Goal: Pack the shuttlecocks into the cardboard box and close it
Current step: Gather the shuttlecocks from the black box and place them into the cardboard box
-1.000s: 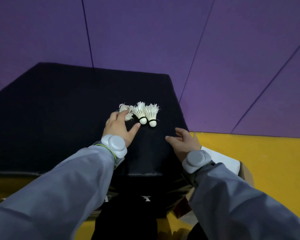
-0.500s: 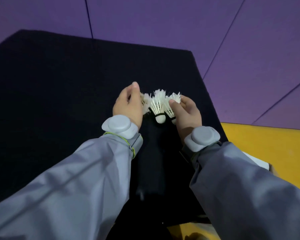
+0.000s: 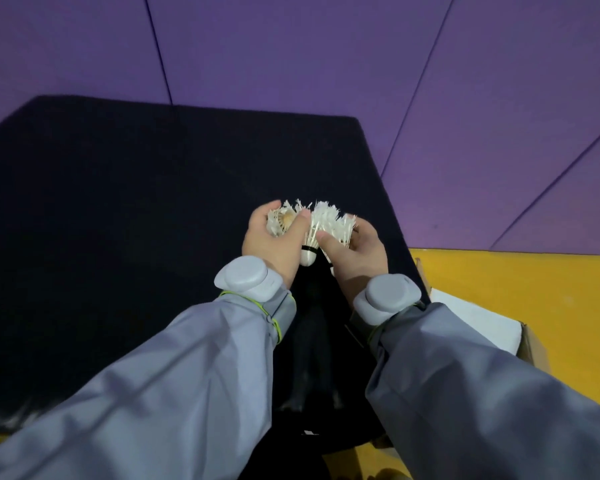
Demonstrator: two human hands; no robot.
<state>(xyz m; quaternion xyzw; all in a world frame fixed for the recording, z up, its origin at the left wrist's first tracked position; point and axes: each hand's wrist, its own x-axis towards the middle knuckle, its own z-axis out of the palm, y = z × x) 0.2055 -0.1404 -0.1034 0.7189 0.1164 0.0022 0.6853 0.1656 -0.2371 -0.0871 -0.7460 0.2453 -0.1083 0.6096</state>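
Item: three shuttlecocks [image 3: 321, 225], white-feathered, being held bunched above the black table [image 3: 118, 220], at about 12 o'clock from the wrists. Left hand [image 3: 274, 239] is curling closed around the leftmost one, thumb pressing its feathers. Right hand [image 3: 357, 247] is wrapping the rightmost, thumb lying across the feathers. The middle shuttlecock, cork downward, is sitting pinched between both hands. Cardboard box [image 3: 482, 327], flap showing white, is standing at 4 o'clock, beside the table's edge on the yellow floor [image 3: 534, 289].
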